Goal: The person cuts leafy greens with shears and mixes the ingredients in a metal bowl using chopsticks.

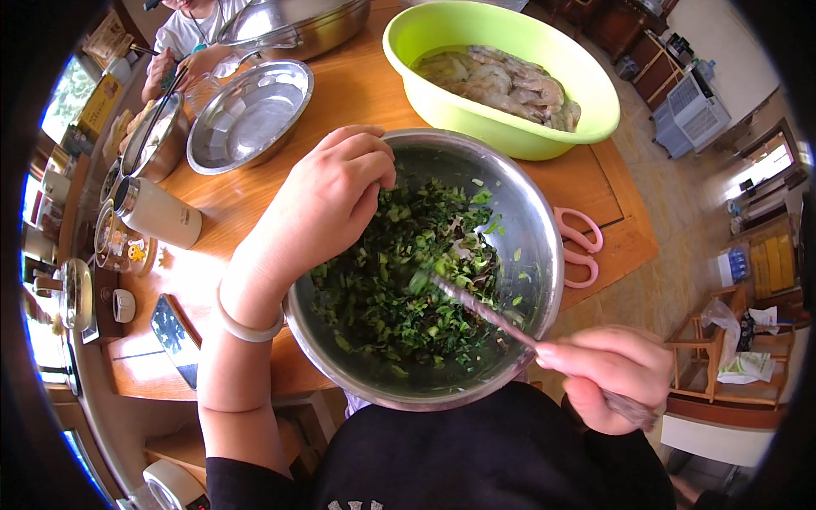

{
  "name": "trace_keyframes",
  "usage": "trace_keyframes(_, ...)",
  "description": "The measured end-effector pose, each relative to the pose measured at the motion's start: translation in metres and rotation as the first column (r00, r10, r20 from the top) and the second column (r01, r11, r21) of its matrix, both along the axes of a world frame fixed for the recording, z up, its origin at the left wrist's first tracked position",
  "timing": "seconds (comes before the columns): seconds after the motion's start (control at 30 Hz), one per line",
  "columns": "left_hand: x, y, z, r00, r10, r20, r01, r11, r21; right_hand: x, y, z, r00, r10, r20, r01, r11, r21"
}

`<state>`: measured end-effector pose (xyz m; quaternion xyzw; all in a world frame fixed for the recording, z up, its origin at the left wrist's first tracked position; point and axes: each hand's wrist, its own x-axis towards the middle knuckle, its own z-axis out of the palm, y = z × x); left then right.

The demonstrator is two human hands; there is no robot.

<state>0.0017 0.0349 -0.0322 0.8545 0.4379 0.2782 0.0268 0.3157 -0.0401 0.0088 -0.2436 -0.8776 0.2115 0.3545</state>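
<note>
A large stainless steel bowl [532, 255] holds chopped greens [401, 274] with some darker bits among them. My left hand [347, 185] reaches over the bowl's far left side, its fingers curled at the rim; the fingertips are partly hidden. In my right hand [612, 370], at the bowl's near right edge, is a pair of chopsticks [488, 312], slightly blurred, with tips in the greens. Pink-handled scissors [580, 245] lie to the right, partly under the bowl.
Beyond the bowl stands a green plastic basin [510, 131] of raw shrimp [510, 83]. At the left are an empty metal basin [248, 121], a white bottle [162, 213], a glass container [121, 245] and a phone [175, 338]. Another person [191, 32] sits across the table, holding chopsticks.
</note>
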Motion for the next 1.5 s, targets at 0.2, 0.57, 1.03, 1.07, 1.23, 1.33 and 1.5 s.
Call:
trace_keyframes(0.2, 0.0, 0.0, -0.001, 1.0, -0.005, -0.007, 0.005, 1.0, 0.014, 0.002, 0.004, 0.009, 0.987, 0.161, -0.016, -0.162, 0.984, -0.075)
trace_keyframes(0.57, 0.001, 0.0, -0.002, 1.0, 0.013, -0.017, -0.013, 1.0, 0.005, 0.003, 0.009, 0.0, 0.991, 0.124, -0.042, -0.127, 0.989, -0.078)
trace_keyframes(1.03, 0.0, -0.001, -0.001, 1.0, 0.006, -0.019, -0.006, 1.0, 0.024, 0.013, 0.009, 0.003, 0.978, 0.186, -0.098, -0.195, 0.976, -0.095)
trace_keyframes(1.07, 0.0, -0.002, -0.002, 1.0, 0.016, -0.023, -0.016, 1.0, 0.016, 0.012, 0.011, 0.003, 0.974, 0.207, -0.094, -0.216, 0.971, -0.103)
trace_keyframes(1.23, 0.0, 0.0, -0.001, 1.0, 0.002, -0.011, -0.002, 1.0, 0.006, 0.013, 0.009, -0.004, 0.992, 0.099, -0.084, -0.109, 0.985, -0.132)
trace_keyframes(1.33, 0.002, -0.001, 0.0, 1.0, 0.007, -0.002, -0.007, 1.0, -0.003, 0.01, 0.014, -0.014, 0.937, -0.257, -0.236, 0.274, 0.961, 0.044)
trace_keyframes(1.5, 0.001, -0.002, 0.0, 1.0, 0.02, -0.012, -0.02, 1.0, -0.008, 0.012, 0.007, -0.008, 0.958, -0.223, -0.182, 0.218, 0.975, -0.047)
